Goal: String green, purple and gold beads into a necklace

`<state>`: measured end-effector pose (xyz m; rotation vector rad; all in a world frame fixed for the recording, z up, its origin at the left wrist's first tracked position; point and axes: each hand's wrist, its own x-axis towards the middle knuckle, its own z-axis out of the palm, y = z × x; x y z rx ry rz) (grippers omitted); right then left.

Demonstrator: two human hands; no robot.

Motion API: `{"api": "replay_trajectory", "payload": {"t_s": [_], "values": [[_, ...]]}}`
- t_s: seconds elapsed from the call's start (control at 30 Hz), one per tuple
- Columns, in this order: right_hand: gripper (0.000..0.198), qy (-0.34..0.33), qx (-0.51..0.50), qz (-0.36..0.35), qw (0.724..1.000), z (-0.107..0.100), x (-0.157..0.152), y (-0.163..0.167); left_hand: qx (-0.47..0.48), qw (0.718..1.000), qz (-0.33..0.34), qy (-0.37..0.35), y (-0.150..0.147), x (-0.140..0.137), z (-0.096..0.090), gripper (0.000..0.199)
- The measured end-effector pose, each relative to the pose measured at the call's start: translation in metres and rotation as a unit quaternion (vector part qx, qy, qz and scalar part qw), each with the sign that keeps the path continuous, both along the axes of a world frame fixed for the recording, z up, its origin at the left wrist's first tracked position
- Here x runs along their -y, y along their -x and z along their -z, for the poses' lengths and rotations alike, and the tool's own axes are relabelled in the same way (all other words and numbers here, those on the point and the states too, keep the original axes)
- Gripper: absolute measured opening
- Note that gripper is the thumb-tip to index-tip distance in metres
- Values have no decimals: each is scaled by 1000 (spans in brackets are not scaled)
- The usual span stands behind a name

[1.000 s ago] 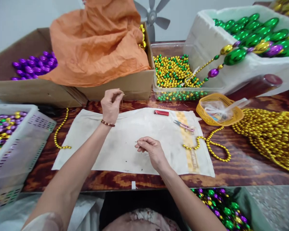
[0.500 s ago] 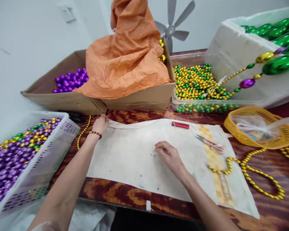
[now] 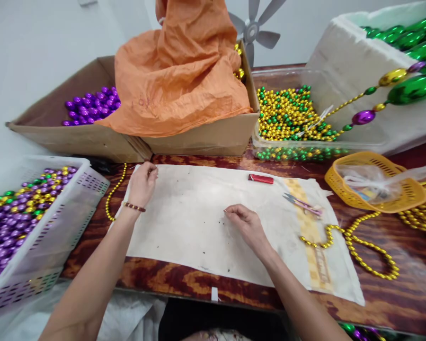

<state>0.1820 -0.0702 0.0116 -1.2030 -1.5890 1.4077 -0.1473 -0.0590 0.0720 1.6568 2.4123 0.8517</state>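
Note:
My left hand (image 3: 144, 183), wearing a beaded bracelet, is over the far left corner of a white cloth (image 3: 184, 218). Its fingers are curled together; what they hold, if anything, is hidden. Over the middle of the cloth my right hand (image 3: 246, 226) is closed in a pinch, with a tiny pale bit at its fingertips, too small to name. Small dark specks dot the cloth. A red lighter (image 3: 261, 178) and thread snips (image 3: 303, 204) with pink handles lie on its right part. A gold bead string (image 3: 355, 253) runs from the cloth onto the table.
Cardboard boxes (image 3: 199, 139) with purple beads (image 3: 92, 106) and an orange cloth (image 3: 184, 90) stand behind. A white crate (image 3: 74, 189) of beads is left. Right are a clear bin (image 3: 315, 142), a foam box (image 3: 326, 52) and a yellow basket (image 3: 379, 206).
The cloth's far edge, bunched and raised near my left hand before, now lies flatter. My left hand has turned with its fingers curled inward. The whole view has shifted slightly.

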Motion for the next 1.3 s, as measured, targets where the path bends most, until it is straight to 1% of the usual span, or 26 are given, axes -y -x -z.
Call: {"api": "replay_trajectory", "payload": {"t_s": [0.07, 0.1, 0.13, 0.17, 0.23, 0.3, 0.33, 0.4, 0.5, 0.63, 0.83, 1.03, 1.3], "values": [[17, 1, -45, 2, 999, -15, 9, 7, 87, 991, 77, -66, -35, 18, -15, 10], [16, -3, -64, 3, 998, -24, 14, 11, 145, 980, 115, -70, -54, 27, -21, 11], [15, -7, -82, 2, 997, -33, 19, 15, 222, 962, 145, -57, -74, 37, -26, 11], [14, -9, -99, 3, 995, -42, 24, 17, 307, 938, 159, -34, -93, 47, -29, 13], [13, 2, -128, 8, 992, -57, 34, 20, 442, 884, 156, 4, -124, 67, -29, 16], [12, 23, -150, 16, 988, -65, 43, 18, 536, 833, 133, 18, -147, 86, -26, 19], [11, 34, -159, 19, 987, -68, 47, 17, 571, 812, 119, 19, -155, 94, -23, 20], [9, 59, -175, 19, 983, -70, 55, 13, 619, 780, 93, 16, -166, 107, -19, 22], [8, 101, -200, 15, 975, -71, 66, 10, 652, 755, 67, 9, -176, 120, -16, 23], [9, 128, -222, 16, 966, -74, 75, 9, 666, 744, 59, 4, -181, 130, -15, 22], [10, 133, -214, 17, 968, -79, 81, 8, 654, 753, 77, -6, -182, 138, -12, 17], [10, 137, -219, 24, 966, -81, 84, 9, 613, 781, 108, -49, -183, 142, -7, 9], [11, 142, -226, 26, 963, -79, 85, 12, 561, 811, 140, -92, -183, 142, -3, 10]]}}
